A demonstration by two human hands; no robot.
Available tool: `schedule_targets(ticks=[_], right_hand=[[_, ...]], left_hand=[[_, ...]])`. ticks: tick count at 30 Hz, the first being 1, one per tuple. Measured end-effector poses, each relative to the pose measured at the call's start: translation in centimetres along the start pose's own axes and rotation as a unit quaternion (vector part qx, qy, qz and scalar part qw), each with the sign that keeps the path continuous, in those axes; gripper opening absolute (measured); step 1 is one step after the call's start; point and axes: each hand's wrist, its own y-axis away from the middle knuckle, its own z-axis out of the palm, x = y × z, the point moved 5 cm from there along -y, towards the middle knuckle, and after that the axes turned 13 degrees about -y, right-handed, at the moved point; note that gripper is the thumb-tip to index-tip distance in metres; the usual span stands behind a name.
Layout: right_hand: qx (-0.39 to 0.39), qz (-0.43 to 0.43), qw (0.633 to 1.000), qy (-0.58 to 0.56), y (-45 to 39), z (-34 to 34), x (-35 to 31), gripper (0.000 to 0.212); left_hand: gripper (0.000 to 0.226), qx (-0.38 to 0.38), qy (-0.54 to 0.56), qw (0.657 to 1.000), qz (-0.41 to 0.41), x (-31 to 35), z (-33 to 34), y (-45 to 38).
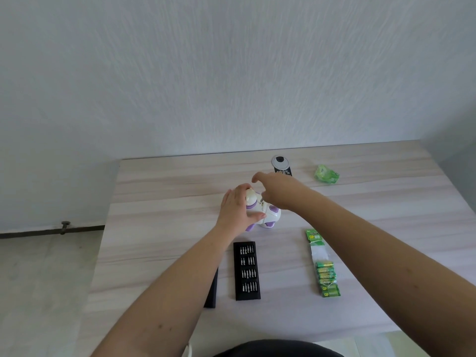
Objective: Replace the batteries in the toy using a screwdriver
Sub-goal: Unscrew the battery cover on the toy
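My left hand [235, 210] wraps the toy [268, 213] from its left side, fingers curled over the top and the thumb pressed along its white-and-purple body. The toy sits on the desk [159, 202] about midway between the left and right edges, nearer the far edge than the near one. My right hand [277, 191] reaches in over the toy from the right, its fingers bent down toward a small metal piece at the toy's top; I cannot tell whether they pinch it or only touch it, and I cannot make out a screwdriver there.

Toward the near edge, just in front of the toy, lies the black bit tray [247, 270] with rows of bits, and its black lid [211, 289] lies just left of it, partly under my left forearm. Right of the tray, well apart, lies a green battery strip [323, 266]. Near the far right corner is a crumpled green wrapper [326, 174], and left of it a round grommet [280, 162] by the far edge.
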Motion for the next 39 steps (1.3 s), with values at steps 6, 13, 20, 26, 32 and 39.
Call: schedule_targets(ticks=[6,13,20,26,32,39], right_hand=[[0.032,0.014,0.998,0.047,0.2,-0.5,0.1,0.034],[0.01,0.0,1.0,-0.014,0.2,-0.7,0.3,0.049],[0.035,0.02,0.997,0.071,0.3,-1.2,0.3,0.034],[0.014,-0.001,0.999,0.04,0.1,-0.7,0.7,0.043],[0.028,-0.041,0.997,0.057,0.6,-0.5,0.4,0.049],[0.001,-0.008,0.991,0.135,0.6,-0.3,0.7,0.007]], left_hand=[[0.077,-0.001,-0.004,1.0,-0.003,0.0,0.0,0.0],[0.073,0.015,0.004,1.0,-0.007,-0.1,0.3,-0.3],[0.069,0.034,0.015,0.999,-0.013,-0.1,0.3,-0.1],[0.068,0.035,0.015,0.999,-0.013,0.3,0.1,-0.2],[0.067,0.03,0.007,1.0,-0.002,0.6,0.1,-0.7],[0.067,0.023,0.008,1.0,-0.015,0.0,0.6,-1.0]])
